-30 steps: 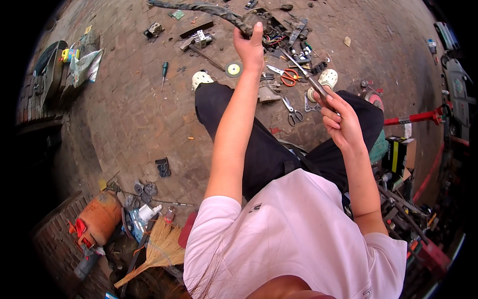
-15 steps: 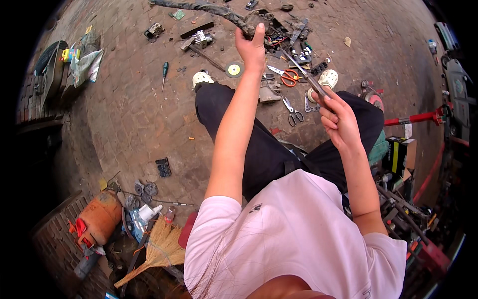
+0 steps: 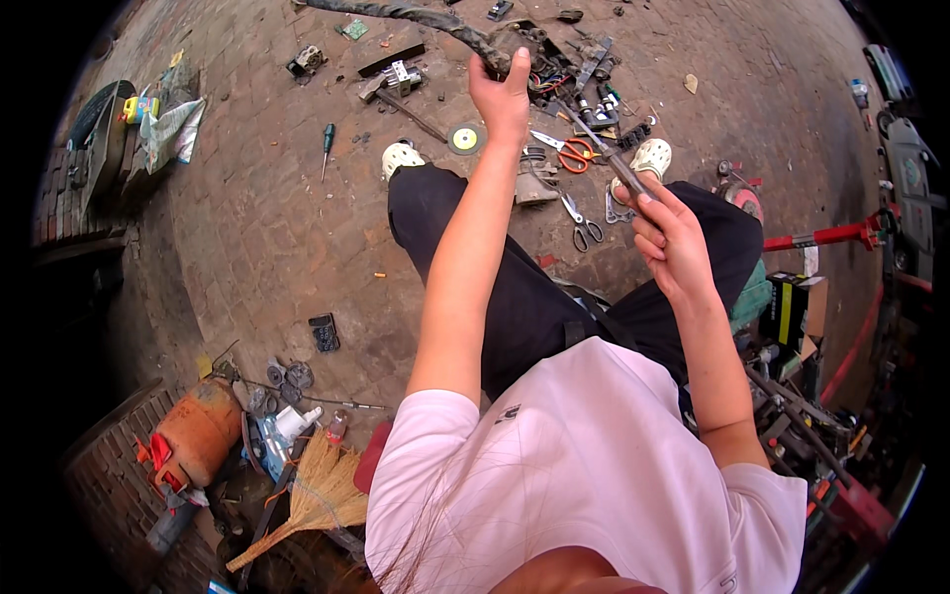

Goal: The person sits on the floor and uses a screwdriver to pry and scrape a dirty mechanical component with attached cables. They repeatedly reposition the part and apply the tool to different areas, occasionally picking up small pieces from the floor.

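My left hand (image 3: 502, 104) reaches forward, its fingers closed around the dark, tape-wrapped cable harness (image 3: 421, 15) close to where it meets a pile of dark parts and coloured wires (image 3: 547, 81). In my right hand (image 3: 676, 246) is a long, slim tool with a grey shaft and a dark handle (image 3: 629, 174); its exact kind is unclear. Its tip points toward the pile and lies near the wires. Orange-handled scissors (image 3: 574, 153) and black-handled scissors (image 3: 586, 232) lie on the ground between my feet.
A hammer (image 3: 411, 116), a yellow-centred disc (image 3: 464, 139) and a screwdriver (image 3: 328, 148) lie left of my reach. An orange gas cylinder (image 3: 198, 431) and a straw broom (image 3: 322, 485) are at lower left. A red metal bar (image 3: 816, 237) stretches along the right.
My right hand and the slim tool have shifted very slightly. My left hand keeps its hold on the cable harness, nearly still.
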